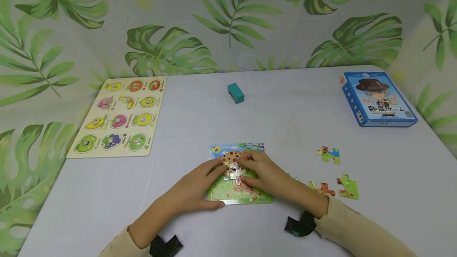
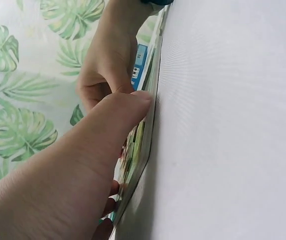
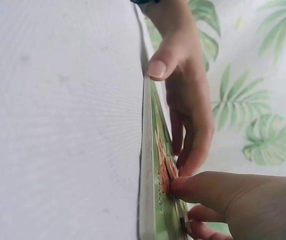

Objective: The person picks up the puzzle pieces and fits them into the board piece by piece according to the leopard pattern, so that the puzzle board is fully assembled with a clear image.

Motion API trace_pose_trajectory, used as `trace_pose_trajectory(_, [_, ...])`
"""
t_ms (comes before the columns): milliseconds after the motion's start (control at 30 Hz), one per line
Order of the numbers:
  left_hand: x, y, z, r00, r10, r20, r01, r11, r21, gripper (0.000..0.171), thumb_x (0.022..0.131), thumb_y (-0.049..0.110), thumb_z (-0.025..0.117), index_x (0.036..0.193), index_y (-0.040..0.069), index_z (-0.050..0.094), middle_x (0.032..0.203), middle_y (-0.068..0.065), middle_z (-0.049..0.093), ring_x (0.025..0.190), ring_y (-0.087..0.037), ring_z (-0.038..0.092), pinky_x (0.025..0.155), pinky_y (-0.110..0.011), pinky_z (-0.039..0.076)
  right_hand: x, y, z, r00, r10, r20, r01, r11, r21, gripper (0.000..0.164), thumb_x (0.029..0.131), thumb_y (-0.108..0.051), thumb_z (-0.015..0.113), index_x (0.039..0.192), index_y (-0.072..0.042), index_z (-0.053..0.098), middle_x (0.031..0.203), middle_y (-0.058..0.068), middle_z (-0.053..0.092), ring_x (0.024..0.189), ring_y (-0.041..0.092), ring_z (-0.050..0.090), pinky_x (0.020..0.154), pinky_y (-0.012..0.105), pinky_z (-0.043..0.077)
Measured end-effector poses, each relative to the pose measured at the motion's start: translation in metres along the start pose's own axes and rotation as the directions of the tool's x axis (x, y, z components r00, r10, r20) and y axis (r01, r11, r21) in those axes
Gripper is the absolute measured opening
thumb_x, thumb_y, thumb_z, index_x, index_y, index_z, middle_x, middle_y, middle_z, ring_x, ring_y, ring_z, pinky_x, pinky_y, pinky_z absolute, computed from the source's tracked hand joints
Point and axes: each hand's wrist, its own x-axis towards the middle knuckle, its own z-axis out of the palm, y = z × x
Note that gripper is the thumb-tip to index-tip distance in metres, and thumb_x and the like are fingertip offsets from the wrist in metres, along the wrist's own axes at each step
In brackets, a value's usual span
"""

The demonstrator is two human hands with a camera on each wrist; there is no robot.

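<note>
A jigsaw puzzle board (image 1: 220, 193) with a spotted cartoon animal on green grass lies in front of me, partly covered by both hands. My right hand (image 1: 267, 174) reaches over it from the right, thumb and fingers pinching a puzzle piece (image 1: 234, 171) at the middle of the picture. On the other side my left hand (image 1: 194, 185) spans the board's left edge, fingertips touching around that same piece, thumb by the near edge. From the right wrist view, my right thumb (image 3: 185, 186) presses low against the raised pieces.
Several loose puzzle pieces (image 1: 348, 186) lie to the right, partly behind my right forearm. A fruit peg board (image 1: 154, 126) is at the left, a teal block (image 1: 236, 93) at the back, and a blue game box (image 1: 387, 106) at the back right.
</note>
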Motion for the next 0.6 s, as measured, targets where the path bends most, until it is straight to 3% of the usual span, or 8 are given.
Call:
trace_pose_trajectory(167, [0.0, -0.0003, 0.001, 0.998, 0.061, 0.006, -0.061, 0.998, 0.011, 0.069, 0.079, 0.059, 0.054, 0.137, 0.025, 0.038, 0.141, -0.011, 0.027, 0.129, -0.026, 0.025, 0.1, -0.041, 0.03, 0.0022, -0.0003, -0.0017, 0.999, -0.006, 0.038, 0.006, 1.0, 0.005, 0.047, 0.079, -0.019, 0.07, 0.119, 0.002, 0.056, 0.11, 0.007, 0.048, 0.1, 0.02, 0.041, 0.08, 0.032, 0.042])
trace_pose_trajectory(600, [0.0013, 0.001, -0.0023, 0.998, 0.04, 0.044, -0.041, 0.999, 0.002, 0.07, 0.077, 0.061, 0.055, 0.136, 0.027, 0.041, 0.143, -0.01, 0.025, 0.13, -0.021, 0.02, 0.102, -0.038, 0.026, 0.0065, 0.0037, -0.0042, 0.998, -0.01, 0.061, 0.01, 1.0, -0.007, 0.046, 0.077, -0.024, 0.071, 0.118, -0.006, 0.06, 0.104, -0.001, 0.049, 0.091, 0.013, 0.041, 0.077, 0.03, 0.036])
